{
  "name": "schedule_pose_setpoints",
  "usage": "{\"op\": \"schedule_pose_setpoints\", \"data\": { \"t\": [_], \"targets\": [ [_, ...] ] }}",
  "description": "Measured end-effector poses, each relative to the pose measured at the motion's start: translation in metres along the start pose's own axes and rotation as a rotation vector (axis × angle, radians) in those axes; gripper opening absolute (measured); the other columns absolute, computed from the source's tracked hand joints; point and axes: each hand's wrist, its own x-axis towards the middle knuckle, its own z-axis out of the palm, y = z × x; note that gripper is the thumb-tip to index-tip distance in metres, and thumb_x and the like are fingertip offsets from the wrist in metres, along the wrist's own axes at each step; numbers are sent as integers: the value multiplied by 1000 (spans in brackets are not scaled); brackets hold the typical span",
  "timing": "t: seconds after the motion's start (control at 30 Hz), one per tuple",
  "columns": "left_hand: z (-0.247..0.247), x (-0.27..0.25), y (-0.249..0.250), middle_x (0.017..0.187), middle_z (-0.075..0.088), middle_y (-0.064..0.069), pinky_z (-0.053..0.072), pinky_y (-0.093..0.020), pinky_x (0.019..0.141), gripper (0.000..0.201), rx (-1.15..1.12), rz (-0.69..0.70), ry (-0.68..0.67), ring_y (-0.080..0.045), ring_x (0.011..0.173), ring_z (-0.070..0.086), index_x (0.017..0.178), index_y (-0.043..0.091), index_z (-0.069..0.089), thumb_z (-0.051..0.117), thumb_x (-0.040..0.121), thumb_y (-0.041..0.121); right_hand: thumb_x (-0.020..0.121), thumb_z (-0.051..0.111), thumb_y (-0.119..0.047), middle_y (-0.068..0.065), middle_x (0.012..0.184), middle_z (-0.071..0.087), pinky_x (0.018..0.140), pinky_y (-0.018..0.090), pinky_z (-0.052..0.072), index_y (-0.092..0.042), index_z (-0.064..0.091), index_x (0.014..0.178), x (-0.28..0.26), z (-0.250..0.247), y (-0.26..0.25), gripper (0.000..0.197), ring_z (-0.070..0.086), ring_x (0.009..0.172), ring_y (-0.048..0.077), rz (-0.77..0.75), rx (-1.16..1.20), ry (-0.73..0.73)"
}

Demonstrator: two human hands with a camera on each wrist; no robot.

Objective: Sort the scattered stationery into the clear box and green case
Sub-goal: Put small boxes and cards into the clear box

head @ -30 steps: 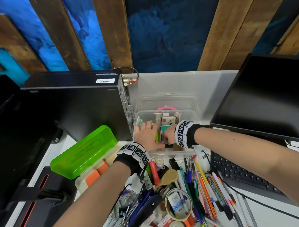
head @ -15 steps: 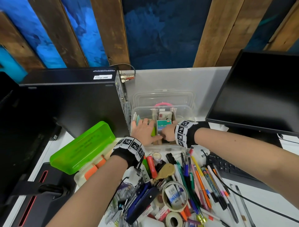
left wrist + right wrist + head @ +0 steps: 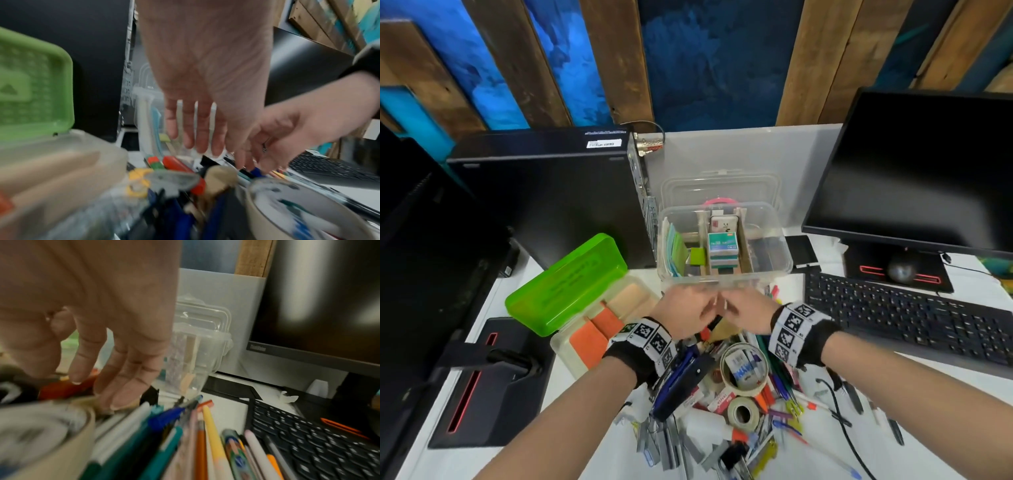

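Note:
The clear box (image 3: 777, 255) stands in the middle of the desk with small packets in its compartments. The green case (image 3: 571, 284) lies open to its left, with orange blocks in its tray. Scattered stationery (image 3: 726, 387) is heaped in front: pens, tape rolls (image 3: 743, 370), clips. My left hand (image 3: 690, 317) and right hand (image 3: 743, 313) hover side by side over the heap, just in front of the box. The left fingers (image 3: 195, 129) are straight and hold nothing. The right fingers (image 3: 123, 369) are relaxed, their tips down by the tape roll (image 3: 41, 443) and pens (image 3: 185, 426).
A black computer tower (image 3: 544, 192) stands left of the box. A monitor (image 3: 914, 171) and keyboard (image 3: 907, 322) fill the right side. A cable (image 3: 839, 414) runs across the desk at lower right. A black device (image 3: 482, 387) sits at lower left.
Both hands have pulled back out of the clear box toward me and now hover over the pile. The small packets stay in the box.

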Motion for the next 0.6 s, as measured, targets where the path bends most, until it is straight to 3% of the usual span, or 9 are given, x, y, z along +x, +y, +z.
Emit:
{"op": "schedule_pose_setpoints", "data": {
  "t": [0.1, 0.23, 0.33, 0.4, 0.47, 0.6],
  "targets": [
    [17, -10, 8, 103, 58, -4, 45, -36, 82, 18, 62, -32, -262, -23, 99, 55, 96, 16, 59, 51, 90, 31, 92, 48, -21, 7, 118, 47, 88, 37, 41, -14, 50, 119, -18, 23, 11, 28, 54, 109, 27, 95, -172, -231],
    [36, -19, 25, 109, 51, -7, 43, -39, 86, 24, 25, -39, -359, -25, 106, 49, 104, 16, 58, 55, 90, 35, 90, 53, -23, 4, 127, 40, 100, 51, 39, -19, 41, 130, -31, 51, 21, 42, 56, 109, 28, 196, -219, -237],
    [40, -19, 26, 116, 50, -7, 44, -41, 89, 22, 3, -72, -291, -26, 109, 50, 108, 15, 57, 51, 93, 30, 90, 50, -16, 4, 125, 43, 108, 54, 31, -20, 43, 128, -30, 57, 28, 39, 55, 111, 28, 253, -183, -204],
    [39, -18, 19, 117, 53, -6, 45, -36, 87, 18, 2, -89, -223, -24, 108, 52, 104, 15, 57, 49, 94, 27, 89, 47, -11, 6, 122, 48, 112, 53, 24, -20, 48, 123, -29, 56, 32, 35, 52, 115, 28, 254, -143, -173],
    [35, -19, 12, 113, 56, -2, 46, -34, 83, 16, 6, -129, -185, -22, 105, 55, 101, 17, 58, 48, 94, 27, 88, 47, -10, 7, 118, 52, 111, 49, 26, -19, 54, 117, -28, 52, 35, 31, 51, 115, 27, 236, -117, -155],
    [27, -21, 2, 107, 57, 1, 47, -32, 78, 17, -28, -199, -88, -20, 97, 58, 104, 20, 57, 45, 95, 28, 88, 49, -13, 7, 104, 59, 88, 36, 46, -17, 54, 102, -27, 29, 34, 16, 57, 99, 25, 224, -40, -79]
  ]
}}
